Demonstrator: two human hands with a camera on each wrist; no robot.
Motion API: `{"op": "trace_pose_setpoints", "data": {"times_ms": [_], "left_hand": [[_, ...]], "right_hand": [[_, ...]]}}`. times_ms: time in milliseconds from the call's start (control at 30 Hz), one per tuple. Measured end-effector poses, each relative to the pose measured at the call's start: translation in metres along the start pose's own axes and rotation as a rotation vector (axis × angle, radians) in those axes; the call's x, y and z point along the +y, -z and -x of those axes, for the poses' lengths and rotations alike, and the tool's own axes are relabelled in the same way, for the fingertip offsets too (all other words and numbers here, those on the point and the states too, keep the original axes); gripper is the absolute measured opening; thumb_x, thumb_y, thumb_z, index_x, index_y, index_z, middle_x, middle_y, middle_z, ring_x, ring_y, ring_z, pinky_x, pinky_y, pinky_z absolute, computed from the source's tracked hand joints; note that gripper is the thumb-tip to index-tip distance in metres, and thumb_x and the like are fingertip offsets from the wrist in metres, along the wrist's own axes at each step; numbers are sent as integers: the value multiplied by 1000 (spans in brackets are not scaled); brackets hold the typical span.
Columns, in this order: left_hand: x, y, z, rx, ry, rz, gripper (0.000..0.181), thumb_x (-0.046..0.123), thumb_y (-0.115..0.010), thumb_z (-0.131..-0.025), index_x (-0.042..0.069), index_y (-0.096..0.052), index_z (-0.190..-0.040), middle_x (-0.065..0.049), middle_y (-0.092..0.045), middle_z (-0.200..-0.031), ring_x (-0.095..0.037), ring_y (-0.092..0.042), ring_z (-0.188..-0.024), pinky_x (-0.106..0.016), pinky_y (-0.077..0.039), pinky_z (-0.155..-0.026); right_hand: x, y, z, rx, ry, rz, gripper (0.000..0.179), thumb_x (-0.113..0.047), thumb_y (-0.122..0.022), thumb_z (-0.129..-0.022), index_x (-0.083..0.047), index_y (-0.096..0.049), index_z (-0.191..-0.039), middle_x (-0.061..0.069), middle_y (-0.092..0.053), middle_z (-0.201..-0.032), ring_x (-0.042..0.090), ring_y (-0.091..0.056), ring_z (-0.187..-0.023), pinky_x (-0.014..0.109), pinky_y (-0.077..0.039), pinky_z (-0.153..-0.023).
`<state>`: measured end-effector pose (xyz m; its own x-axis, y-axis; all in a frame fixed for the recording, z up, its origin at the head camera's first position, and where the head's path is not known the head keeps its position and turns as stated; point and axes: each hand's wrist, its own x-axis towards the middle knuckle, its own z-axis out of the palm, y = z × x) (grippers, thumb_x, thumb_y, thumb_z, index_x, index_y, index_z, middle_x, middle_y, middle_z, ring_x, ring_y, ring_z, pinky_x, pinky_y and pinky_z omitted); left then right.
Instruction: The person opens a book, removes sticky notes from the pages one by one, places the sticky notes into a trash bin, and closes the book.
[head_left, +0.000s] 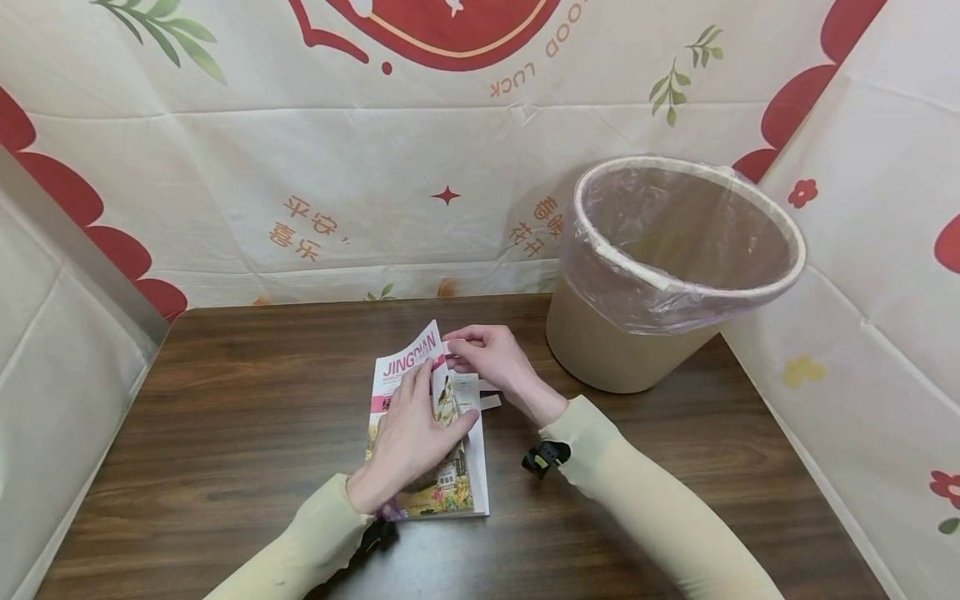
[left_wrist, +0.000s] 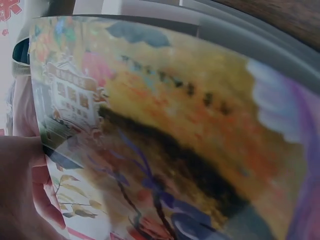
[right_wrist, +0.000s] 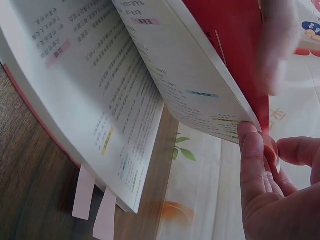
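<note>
A paperback book with a flowery cover lettered JINGDIAN lies on the table, its front part lifted and bent. Fairly straight, spread fingers of my left hand rest on the cover, and the thumb reaches over the right edge. At the book's upper right edge, my right hand pinches a small reddish sticky tab by the lifted pages. The right wrist view shows printed pages with coloured highlights. Two pale pink tabs stick out from the lower pages.
A beige bin lined with a clear plastic bag stands at the table's back right, beyond my right hand. The dark wooden table is bordered by a patterned cloth behind and pale cloth at both sides.
</note>
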<state>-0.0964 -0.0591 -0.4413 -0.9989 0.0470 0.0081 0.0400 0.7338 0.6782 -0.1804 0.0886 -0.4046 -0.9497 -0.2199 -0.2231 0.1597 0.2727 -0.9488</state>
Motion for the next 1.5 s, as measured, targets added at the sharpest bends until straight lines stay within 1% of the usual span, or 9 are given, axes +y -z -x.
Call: {"op": "trace_pose_setpoints", "data": {"times_ms": [267, 467, 667, 800, 833, 1033, 1167, 1300, 1500], "left_hand": [[4, 3, -1, -39, 30, 29, 107, 44, -79, -81, 10, -24, -166, -18, -38, -165, -40, -47, -149, -62, -45, -118], [6, 5, -2, -62, 43, 49, 108, 34, -79, -81, 8, -20, -167, -18, -33, -169, -39, -43, -153, -62, -41, -122], [4, 7, -2, -82, 43, 62, 106, 25, -76, -80, 3, -19, -167, -20, -32, -169, -41, -44, -151, -63, -43, -119], [2, 9, -3, -92, 26, 88, 106, 21, -76, -82, 1, -17, -167, -22, -31, -171, -41, -44, -152, -61, -43, -120], [1, 10, -4, -94, 27, 104, 105, 20, -76, -82, 2, -17, -167, -22, -34, -170, -40, -46, -151, -59, -45, -119], [-2, 13, -5, -89, 17, 179, 93, 14, -72, -83, 4, -28, -164, -20, -54, -156, -33, -60, -136, -54, -52, -112], [-4, 15, -6, -87, -4, 176, 84, 14, -69, -86, 3, -35, -162, -20, -51, -157, -33, -60, -133, -53, -51, -113], [-6, 17, -6, -80, -10, 173, 76, 14, -66, -89, 1, -40, -159, -21, -50, -155, -32, -62, -125, -51, -55, -106], [-7, 20, -6, -69, -9, 254, 63, 9, -64, -91, 0, -49, -152, -22, -56, -152, -38, -64, -134, -51, -56, -109]], "right_hand": [[-1, -6, 0, 3, 20, -45, 26, -10, -64, -101, 3, -74, -121, 25, -79, -111, 7, -77, -81, 27, -66, -81], [-2, -9, 0, 12, 24, -36, 25, -10, -65, -101, 2, -75, -121, 22, -80, -110, 8, -78, -84, 27, -66, -82], [-5, -14, 2, 9, 25, -73, 24, -7, -64, -101, 4, -75, -119, 25, -79, -110, 7, -77, -82, 26, -66, -81], [-6, -15, 2, 17, 32, -62, 24, -7, -65, -101, 4, -75, -119, 25, -79, -110, 9, -79, -83, 30, -66, -84], [-6, -15, 1, 22, 35, -54, 24, -8, -65, -101, 4, -75, -119, 25, -79, -110, 9, -79, -83, 32, -66, -85], [-5, -16, -2, 72, 36, -16, 23, -14, -70, -99, 2, -77, -114, 21, -81, -104, 6, -75, -76, 36, -67, -85], [-5, -15, -4, 82, 30, 8, 26, -20, -74, -98, 1, -77, -111, 20, -82, -102, 5, -74, -72, 39, -67, -85], [-4, -14, -6, 88, 28, 31, 29, -23, -76, -97, 1, -78, -112, 19, -82, -102, 8, -76, -73, 38, -67, -84], [-3, -13, -10, 115, 34, 52, 23, -19, -73, -97, 2, -78, -105, 18, -82, -93, 9, -77, -73, 32, -67, -79]]}}
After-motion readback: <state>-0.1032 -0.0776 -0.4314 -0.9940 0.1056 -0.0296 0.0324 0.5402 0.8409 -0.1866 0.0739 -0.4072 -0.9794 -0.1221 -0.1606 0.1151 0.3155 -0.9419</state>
